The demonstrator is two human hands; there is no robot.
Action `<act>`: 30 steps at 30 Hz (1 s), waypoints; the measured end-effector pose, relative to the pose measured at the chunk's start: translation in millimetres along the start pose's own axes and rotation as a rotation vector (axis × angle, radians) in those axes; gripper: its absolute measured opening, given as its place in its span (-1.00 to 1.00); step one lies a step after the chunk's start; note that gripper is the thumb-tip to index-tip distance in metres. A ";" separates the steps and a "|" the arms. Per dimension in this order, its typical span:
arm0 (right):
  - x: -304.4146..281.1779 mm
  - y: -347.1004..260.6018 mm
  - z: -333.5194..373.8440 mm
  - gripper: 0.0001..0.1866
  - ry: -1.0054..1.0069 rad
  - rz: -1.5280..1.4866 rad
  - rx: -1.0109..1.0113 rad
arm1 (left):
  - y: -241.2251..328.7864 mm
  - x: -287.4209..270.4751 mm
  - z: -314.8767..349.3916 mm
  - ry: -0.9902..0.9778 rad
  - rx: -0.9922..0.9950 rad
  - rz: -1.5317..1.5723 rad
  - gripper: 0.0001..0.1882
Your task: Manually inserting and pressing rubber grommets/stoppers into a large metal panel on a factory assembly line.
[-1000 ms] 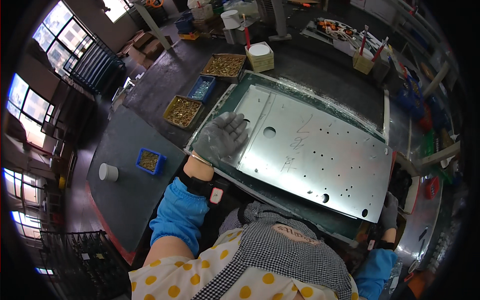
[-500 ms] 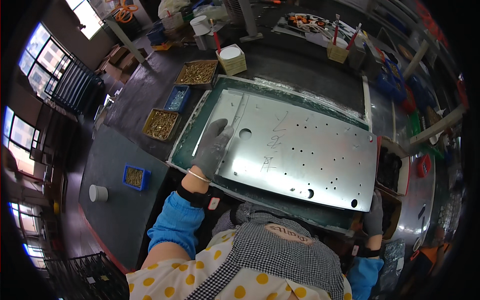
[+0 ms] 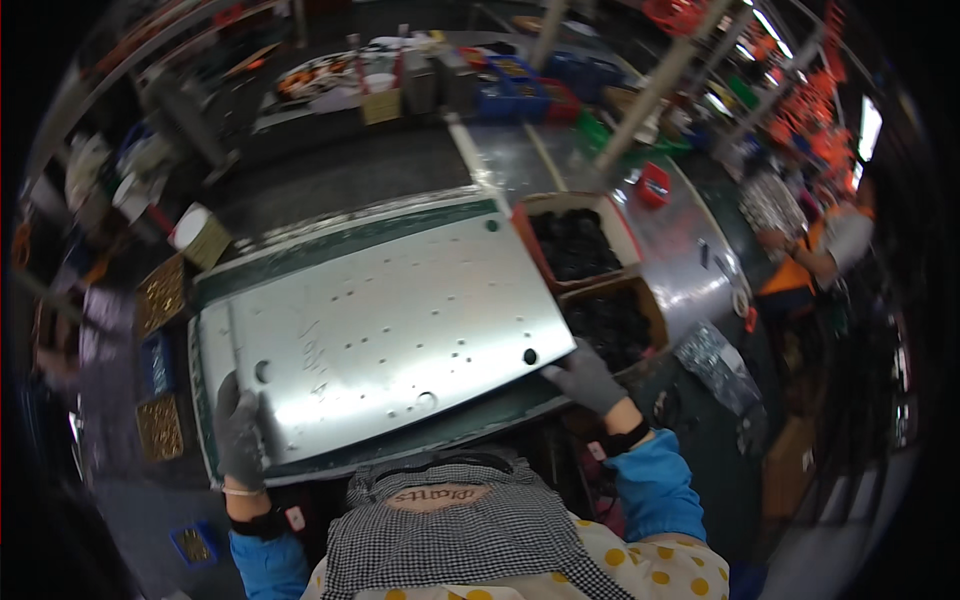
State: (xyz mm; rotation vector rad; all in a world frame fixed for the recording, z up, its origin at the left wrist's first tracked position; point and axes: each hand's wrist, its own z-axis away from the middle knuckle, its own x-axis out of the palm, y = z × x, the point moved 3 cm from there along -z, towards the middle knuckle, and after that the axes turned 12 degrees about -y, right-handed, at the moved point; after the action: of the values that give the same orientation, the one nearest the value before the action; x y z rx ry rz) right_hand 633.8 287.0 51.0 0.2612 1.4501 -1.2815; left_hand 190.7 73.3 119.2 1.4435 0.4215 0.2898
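A: How is the right grip (image 3: pixel 590 380) set?

B: It is closed on the metal sheet (image 3: pixel 420 310) at the near right corner. The thumb is held at the near edge, and the other fingers are brought around the corner. The underside is hidden, so how deep they are set cannot be told.

A: And the left grip (image 3: pixel 240 435)?

B: It is placed over the near left end of the sheet, with the fingers pointed away from the body and the thumb parted slightly from them. The surface seems to be touched there; whether anything is clasped cannot be told. Both grips are covered in grey gloves.

A: Where is the sheet held?

B: Over the green board (image 3: pixel 345 245) on the tabletop (image 3: pixel 350 160), directly in front of the checked apron (image 3: pixel 420 535). Green is left showing along the far side, and a darker strip is seen along the near side, widening to the right. The sheet is pierced by small holes and a few larger round ones.

A: What is found by the right end?

B: Black pieces are contained in the farther box (image 3: pixel 619 235) and the nearer box (image 3: pixel 657 312).
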 end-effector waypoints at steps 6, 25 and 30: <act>-14.0 3.5 16.7 -0.55 -0.028 -0.089 -0.118 | -15.6 -13.2 -15.8 0.003 -0.081 -0.080 -0.57; -84.8 95.9 -202.6 -0.15 -0.515 0.548 0.255 | -20.1 -20.2 -4.0 0.222 -0.199 -0.179 -0.62; -70.9 103.2 -193.5 -0.64 -0.347 0.477 -0.097 | -7.4 4.6 -21.7 0.005 -0.123 -0.047 -0.61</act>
State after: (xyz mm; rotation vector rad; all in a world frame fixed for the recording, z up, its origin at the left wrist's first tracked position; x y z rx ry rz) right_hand 625.4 513.6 10.0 0.2837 1.0664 -0.8181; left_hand 184.7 93.9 109.8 1.3115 0.4338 0.2764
